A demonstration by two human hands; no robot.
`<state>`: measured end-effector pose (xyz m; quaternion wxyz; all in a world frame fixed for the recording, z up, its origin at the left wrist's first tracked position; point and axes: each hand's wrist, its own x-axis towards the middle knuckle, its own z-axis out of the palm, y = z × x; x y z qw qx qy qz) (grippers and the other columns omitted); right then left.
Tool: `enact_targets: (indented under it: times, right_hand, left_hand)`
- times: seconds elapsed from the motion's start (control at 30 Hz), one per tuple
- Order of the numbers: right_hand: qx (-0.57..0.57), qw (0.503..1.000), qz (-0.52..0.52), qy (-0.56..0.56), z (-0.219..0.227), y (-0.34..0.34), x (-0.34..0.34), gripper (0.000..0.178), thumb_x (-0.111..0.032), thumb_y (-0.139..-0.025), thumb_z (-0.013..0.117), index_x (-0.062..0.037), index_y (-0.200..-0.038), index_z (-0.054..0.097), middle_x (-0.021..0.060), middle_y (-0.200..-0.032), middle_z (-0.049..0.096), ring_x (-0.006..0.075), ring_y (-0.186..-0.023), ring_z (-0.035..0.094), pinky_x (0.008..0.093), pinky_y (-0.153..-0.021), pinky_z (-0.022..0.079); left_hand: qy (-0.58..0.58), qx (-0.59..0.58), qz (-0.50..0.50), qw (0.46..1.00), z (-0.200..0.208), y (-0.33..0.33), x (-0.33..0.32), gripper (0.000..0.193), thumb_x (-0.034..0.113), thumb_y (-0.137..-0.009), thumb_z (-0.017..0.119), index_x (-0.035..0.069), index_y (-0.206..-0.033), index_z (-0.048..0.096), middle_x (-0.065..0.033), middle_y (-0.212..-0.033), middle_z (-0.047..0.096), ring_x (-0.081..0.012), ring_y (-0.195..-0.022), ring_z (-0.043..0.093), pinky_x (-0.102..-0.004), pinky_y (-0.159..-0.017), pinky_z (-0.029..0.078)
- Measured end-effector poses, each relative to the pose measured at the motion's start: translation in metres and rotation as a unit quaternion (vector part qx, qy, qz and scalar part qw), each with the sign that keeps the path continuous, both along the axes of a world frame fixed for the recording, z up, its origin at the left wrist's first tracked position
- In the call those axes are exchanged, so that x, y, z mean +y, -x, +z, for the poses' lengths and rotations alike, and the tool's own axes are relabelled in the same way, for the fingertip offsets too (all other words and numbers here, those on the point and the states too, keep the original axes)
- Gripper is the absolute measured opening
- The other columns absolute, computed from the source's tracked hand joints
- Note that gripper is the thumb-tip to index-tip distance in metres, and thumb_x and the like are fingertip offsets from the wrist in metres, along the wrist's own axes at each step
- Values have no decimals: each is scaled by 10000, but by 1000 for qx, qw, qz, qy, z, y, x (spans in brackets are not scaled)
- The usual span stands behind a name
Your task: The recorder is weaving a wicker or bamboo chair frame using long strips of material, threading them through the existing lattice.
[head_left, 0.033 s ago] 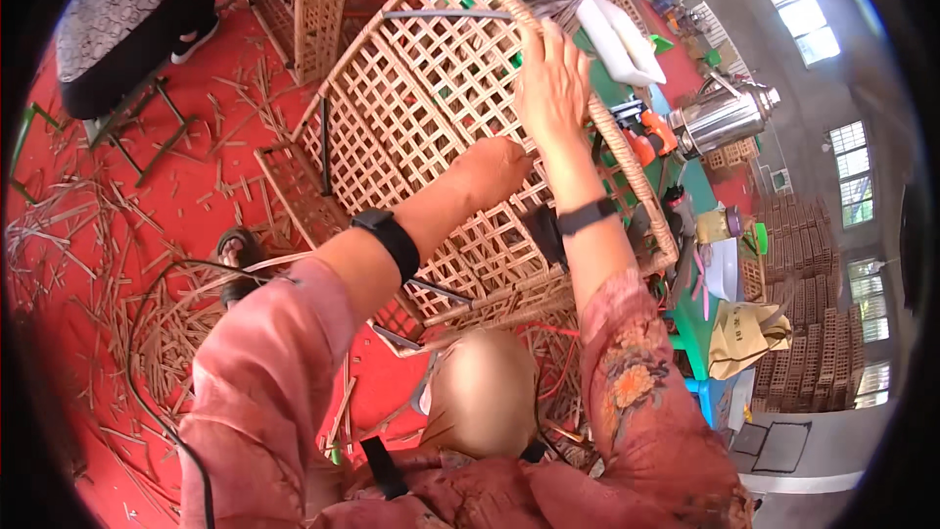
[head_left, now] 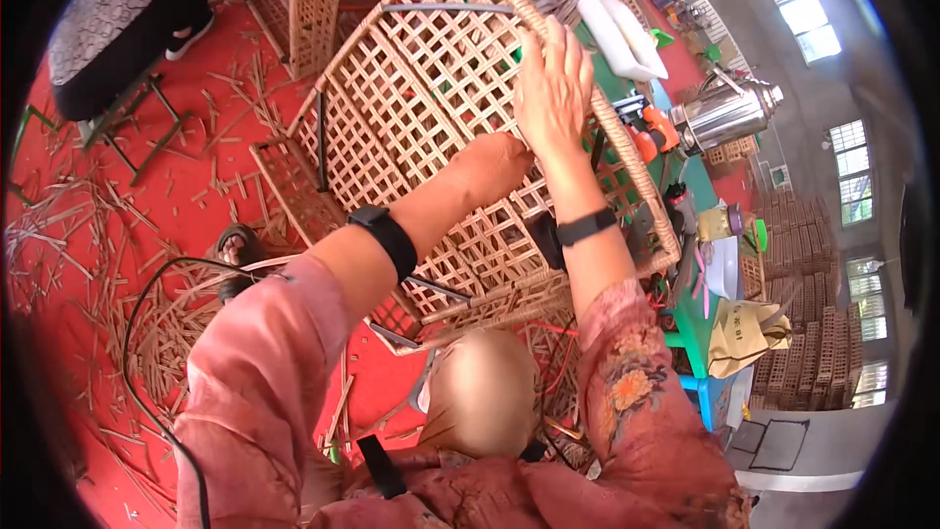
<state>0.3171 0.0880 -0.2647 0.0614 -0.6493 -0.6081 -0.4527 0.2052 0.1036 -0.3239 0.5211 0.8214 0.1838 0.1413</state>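
Head view: right hand [head_left: 554, 88] lies across the wicker rim [head_left: 636, 174], fingers [head_left: 556, 47] nearly straight; left hand [head_left: 499, 165] curls, its hold unclear.

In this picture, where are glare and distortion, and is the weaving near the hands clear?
Head view: upper window panes blown out to white, highlights on the metal flask, grey wall bending toward the black fisheye rim; same head view: the woven lattice panel reads clearly, but fingertips of the left hand are hard to make out.

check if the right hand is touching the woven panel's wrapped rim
Touching: the head view shows the right hand laid over the wrapped rim.
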Motion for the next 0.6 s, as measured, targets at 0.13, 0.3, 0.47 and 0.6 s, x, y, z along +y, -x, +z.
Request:
enact_targets:
  times: [0.13, 0.3, 0.47, 0.6]
  right_hand:
    - [163, 984, 61, 20, -19, 12, -56, 366, -39, -820, 583, -33, -1184, 547, 171, -1280, 494, 341, -1222, 437, 459, -1042, 312]
    - [469, 880, 62, 45, -63, 43, -197, 165, 16, -845, 613, 26, -1010, 620, 154, -985, 643, 260, -845, 640, 319, -736, 514]
    - [640, 763, -33, 84, -62, 78, -220, 189, -44, -888, 593, 38, -1057, 600, 139, -981, 649, 181, -789, 647, 271, -662, 516]
    - [811, 564, 1, -155, -69, 45, -147, 365, -222, -949, 536, 15, -1226, 511, 135, -1067, 613, 181, -867, 629, 282, -692, 519]
  left_hand:
    - [-82, -91, -20, 992, -70, -29, 5, 250, 212, -886, 514, 29, -948, 673, -191, -829, 648, -285, -785, 636, -356, -741, 499]
    - [146, -42, -22, 988, -63, -2, 20, 263, 208, -901, 499, 23, -955, 678, -150, -878, 662, -226, -819, 623, -324, -789, 484]
    - [211, -27, -49, 976, -74, -18, 19, 254, 193, -894, 518, 7, -913, 689, -78, -838, 665, -148, -784, 579, -283, -765, 468]
    - [319, -41, -51, 946, -62, -8, 15, 250, 208, -894, 524, 26, -858, 691, 20, -643, 513, -68, -606, 415, -226, -577, 374]
